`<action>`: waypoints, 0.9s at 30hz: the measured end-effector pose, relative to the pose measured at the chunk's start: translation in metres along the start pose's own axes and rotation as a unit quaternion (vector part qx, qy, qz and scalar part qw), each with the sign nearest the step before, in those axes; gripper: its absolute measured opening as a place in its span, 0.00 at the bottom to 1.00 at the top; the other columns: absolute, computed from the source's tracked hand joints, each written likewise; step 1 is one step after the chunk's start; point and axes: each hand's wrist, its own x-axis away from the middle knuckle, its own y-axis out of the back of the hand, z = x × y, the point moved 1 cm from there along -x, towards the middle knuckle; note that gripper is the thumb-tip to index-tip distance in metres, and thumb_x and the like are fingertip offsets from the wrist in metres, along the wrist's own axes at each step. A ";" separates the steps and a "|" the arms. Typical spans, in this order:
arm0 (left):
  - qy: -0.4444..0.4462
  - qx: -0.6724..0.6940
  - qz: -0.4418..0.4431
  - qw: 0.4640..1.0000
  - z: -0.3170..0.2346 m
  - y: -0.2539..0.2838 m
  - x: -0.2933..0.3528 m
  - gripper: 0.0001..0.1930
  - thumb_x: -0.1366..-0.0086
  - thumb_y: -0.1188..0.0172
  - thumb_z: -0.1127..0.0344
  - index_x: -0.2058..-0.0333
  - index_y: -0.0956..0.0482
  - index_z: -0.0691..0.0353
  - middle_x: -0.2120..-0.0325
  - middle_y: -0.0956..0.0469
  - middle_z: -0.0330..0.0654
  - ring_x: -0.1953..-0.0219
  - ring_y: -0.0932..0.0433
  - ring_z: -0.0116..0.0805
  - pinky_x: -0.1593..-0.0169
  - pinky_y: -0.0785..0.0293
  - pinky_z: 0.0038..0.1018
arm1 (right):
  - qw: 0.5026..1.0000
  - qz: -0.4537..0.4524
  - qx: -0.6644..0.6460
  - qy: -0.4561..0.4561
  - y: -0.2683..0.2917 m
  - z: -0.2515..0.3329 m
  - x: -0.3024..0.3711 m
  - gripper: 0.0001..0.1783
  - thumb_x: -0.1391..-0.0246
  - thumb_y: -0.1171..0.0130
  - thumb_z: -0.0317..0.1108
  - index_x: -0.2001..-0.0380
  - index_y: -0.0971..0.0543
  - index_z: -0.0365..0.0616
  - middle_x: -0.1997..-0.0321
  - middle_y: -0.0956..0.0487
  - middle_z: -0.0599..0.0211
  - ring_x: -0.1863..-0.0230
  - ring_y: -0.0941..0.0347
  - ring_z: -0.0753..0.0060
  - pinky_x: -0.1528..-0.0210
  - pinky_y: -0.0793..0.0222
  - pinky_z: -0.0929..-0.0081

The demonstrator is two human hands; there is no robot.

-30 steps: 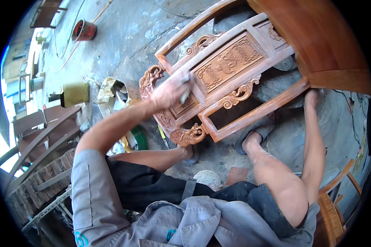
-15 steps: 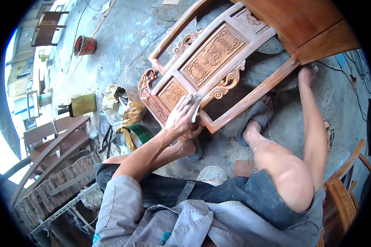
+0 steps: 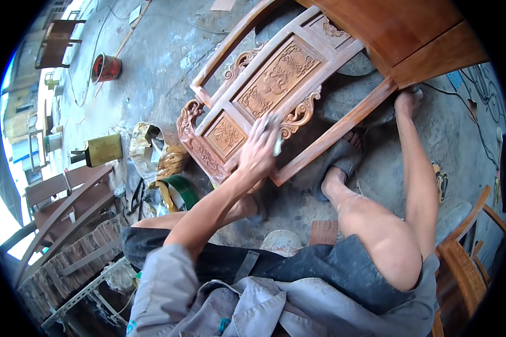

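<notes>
A carved wooden chair [image 3: 299,43] lies tipped over in front of me, its back panels facing up. My left hand [image 3: 260,147] presses a pale folded sheet [image 3: 278,147] against the back's rail, beside the small carved panel [image 3: 224,135] and the lower end of the large panel [image 3: 277,77]. Only the sheet's edge shows under the fingers, so its exact kind is unclear. Far to the right, my right hand [image 3: 409,103] grips the chair where the frame meets the smooth brown seat [image 3: 399,28]; its fingertips are partly hidden behind the wood.
A red-stained bucket [image 3: 106,68] stands at the far left. Nearer are a yellowish can [image 3: 104,150], a crusted container [image 3: 159,150] and a green roll [image 3: 181,192]. Wooden furniture parts [image 3: 67,196] lie left; another chair [image 3: 461,264] stands right. Cables [image 3: 486,95] run over the floor.
My left hand has slid up along the rail with the pale sheet, away from the small panel's lower edge toward the large panel. My right hand keeps its hold; the whole view has shifted slightly.
</notes>
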 end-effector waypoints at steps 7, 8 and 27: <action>0.080 -0.005 0.063 0.995 0.016 0.021 0.085 0.35 0.32 0.42 0.67 0.28 0.37 0.73 0.27 0.37 0.60 0.21 0.44 0.57 0.20 0.49 0.50 | 0.999 0.035 -0.024 -0.015 0.002 -0.001 -0.005 0.47 0.29 0.59 0.64 0.29 0.36 0.29 0.27 0.32 0.31 0.27 0.34 0.33 0.27 0.37 0.46; 0.101 -0.011 0.057 0.993 0.010 0.021 0.085 0.35 0.32 0.42 0.68 0.27 0.37 0.73 0.27 0.36 0.61 0.21 0.44 0.58 0.20 0.49 0.50 | 1.000 0.025 -0.007 -0.010 0.000 -0.001 -0.002 0.46 0.29 0.59 0.64 0.28 0.36 0.29 0.27 0.32 0.31 0.27 0.34 0.33 0.26 0.37 0.46; 0.028 0.022 0.038 0.999 0.006 0.010 0.038 0.30 0.28 0.49 0.73 0.28 0.36 0.72 0.29 0.34 0.62 0.22 0.43 0.59 0.20 0.46 0.50 | 0.999 0.019 -0.024 -0.024 0.002 -0.003 -0.001 0.50 0.32 0.59 0.71 0.27 0.36 0.36 0.26 0.32 0.36 0.26 0.35 0.34 0.26 0.38 0.44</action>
